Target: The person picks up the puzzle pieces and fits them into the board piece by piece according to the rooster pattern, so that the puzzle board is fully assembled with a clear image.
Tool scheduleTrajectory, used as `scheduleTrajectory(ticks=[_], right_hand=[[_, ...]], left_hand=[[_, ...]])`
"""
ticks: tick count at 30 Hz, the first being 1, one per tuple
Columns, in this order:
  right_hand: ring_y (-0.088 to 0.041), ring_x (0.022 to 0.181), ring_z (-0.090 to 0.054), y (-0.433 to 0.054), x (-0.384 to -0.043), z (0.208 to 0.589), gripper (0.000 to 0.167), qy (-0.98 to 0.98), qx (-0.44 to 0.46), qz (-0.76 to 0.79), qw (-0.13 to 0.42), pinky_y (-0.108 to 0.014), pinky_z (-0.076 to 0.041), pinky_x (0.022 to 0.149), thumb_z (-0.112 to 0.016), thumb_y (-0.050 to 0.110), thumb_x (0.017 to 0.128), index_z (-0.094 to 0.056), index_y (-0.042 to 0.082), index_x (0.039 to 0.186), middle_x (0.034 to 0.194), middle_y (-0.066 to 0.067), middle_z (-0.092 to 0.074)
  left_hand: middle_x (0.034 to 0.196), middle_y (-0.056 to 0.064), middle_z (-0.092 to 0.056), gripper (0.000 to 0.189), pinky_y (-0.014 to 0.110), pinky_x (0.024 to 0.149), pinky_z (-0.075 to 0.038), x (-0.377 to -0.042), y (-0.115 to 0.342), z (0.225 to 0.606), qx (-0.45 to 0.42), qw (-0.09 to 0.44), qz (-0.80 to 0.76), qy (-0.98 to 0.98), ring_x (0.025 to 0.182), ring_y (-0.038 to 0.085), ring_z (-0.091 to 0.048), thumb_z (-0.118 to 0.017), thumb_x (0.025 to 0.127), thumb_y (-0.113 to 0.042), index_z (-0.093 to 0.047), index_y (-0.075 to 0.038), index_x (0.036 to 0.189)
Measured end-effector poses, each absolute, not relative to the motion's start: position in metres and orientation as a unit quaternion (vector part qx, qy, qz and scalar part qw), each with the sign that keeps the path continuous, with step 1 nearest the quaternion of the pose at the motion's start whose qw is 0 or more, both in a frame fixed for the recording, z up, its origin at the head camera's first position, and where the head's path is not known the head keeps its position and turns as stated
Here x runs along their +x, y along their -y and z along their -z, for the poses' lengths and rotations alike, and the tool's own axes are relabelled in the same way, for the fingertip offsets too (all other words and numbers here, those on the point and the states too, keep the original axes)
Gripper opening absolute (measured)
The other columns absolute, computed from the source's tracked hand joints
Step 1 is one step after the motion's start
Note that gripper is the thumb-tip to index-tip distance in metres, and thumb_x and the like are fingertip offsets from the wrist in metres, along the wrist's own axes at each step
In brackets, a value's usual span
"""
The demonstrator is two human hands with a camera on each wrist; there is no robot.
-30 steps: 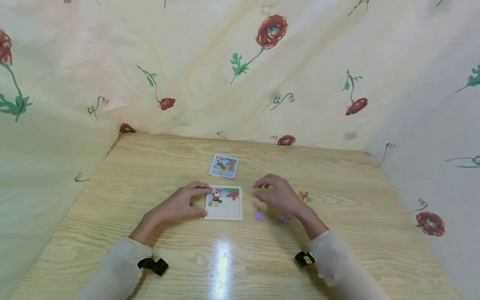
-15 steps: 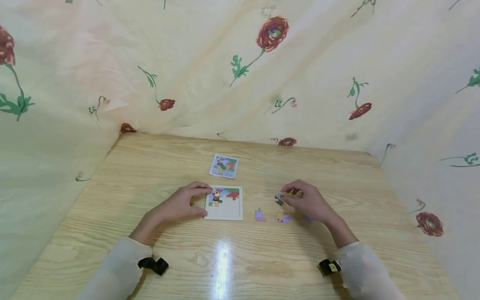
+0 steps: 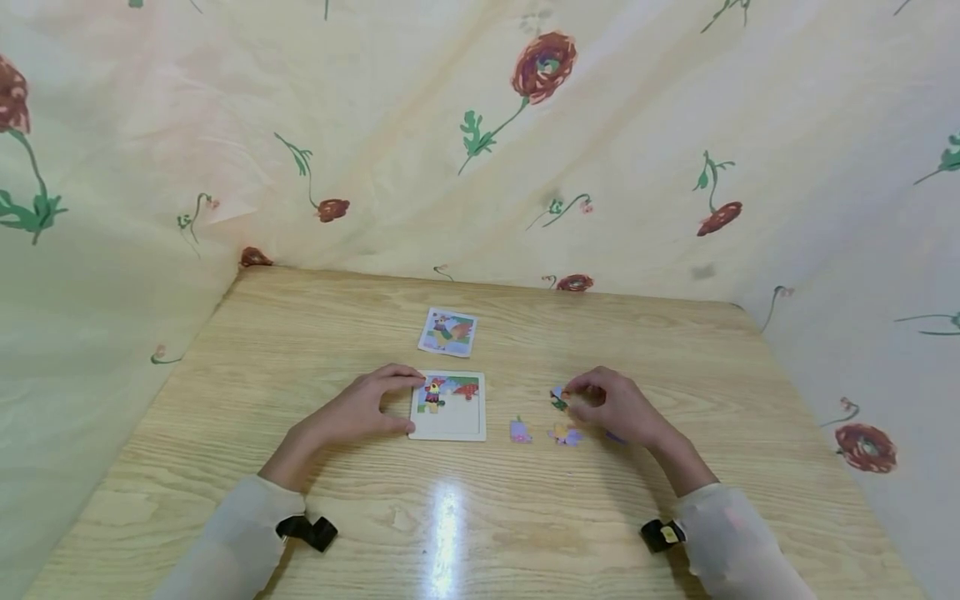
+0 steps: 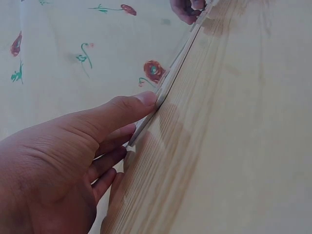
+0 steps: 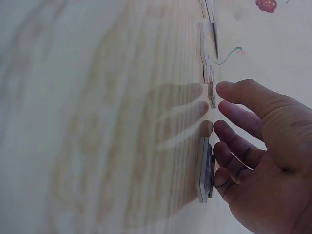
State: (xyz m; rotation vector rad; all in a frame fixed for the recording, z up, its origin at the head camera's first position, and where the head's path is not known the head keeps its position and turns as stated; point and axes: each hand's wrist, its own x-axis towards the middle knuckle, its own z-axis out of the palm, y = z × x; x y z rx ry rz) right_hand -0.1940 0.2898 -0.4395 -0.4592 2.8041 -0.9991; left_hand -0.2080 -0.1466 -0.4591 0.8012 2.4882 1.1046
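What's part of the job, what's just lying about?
Job:
puzzle tray
green-and-blue piece
purple piece
half-hidden purple piece
yellow-and-purple piece
rooster card, likely reference

Not job:
floral cloth
tabletop
black wrist straps
Nothing clearly stray.

Clad in long, whitish sleeves [image 3: 232, 533], loose and creased near the cuffs | fitted with black, boxy wristbands [image 3: 307, 531], with a small yellowish patch [image 3: 669, 534] on the right one, possibly a label, too blurred to read | bare on left hand [image 3: 375, 404] and right hand [image 3: 618, 406]

your wood-grained table [image 3: 540, 517] looks smooth and glossy, the hanging [image 3: 405, 125] creased cloth, your sleeves [image 3: 232, 533] matt cloth, the puzzle tray [image 3: 457, 426] smooth and matt.
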Motion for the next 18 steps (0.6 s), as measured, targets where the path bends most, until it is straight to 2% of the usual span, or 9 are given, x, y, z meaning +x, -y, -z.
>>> scheduleTrajectory(ticks=[10,18], right_hand=[[-0.019,0.083,-0.047,-0.2884,-0.1976,0.4446,0.021,-0.931,-0.158,0.321,0.069,-0.027,-0.04,0.071,-0.081,0.016,0.089,-0.078,0.013,0.11,0.1,-0.006,-0.065],[-0.018,0.086,-0.053,-0.2832,-0.1913,0.4474,0.019,-0.935,-0.161,0.312,0.043,-0.026,-0.045,0.074,-0.082,0.016,0.087,-0.078,0.013,0.106,0.1,-0.004,-0.068]], left_hand=[[0.153,-0.001,-0.05,0.07,0.052,0.116,-0.043,-0.2081,0.1461,0.4627,0.287,0.147,-0.388,-0.864,0.147,0.027,-0.044,-0.082,0.089,-0.032,-0.055,-0.014,0.151],[0.155,0.0,-0.049,0.07,0.053,0.118,-0.041,-0.2047,0.1484,0.4641,0.289,0.145,-0.386,-0.864,0.148,0.029,-0.043,-0.082,0.089,-0.034,-0.055,-0.015,0.151]])
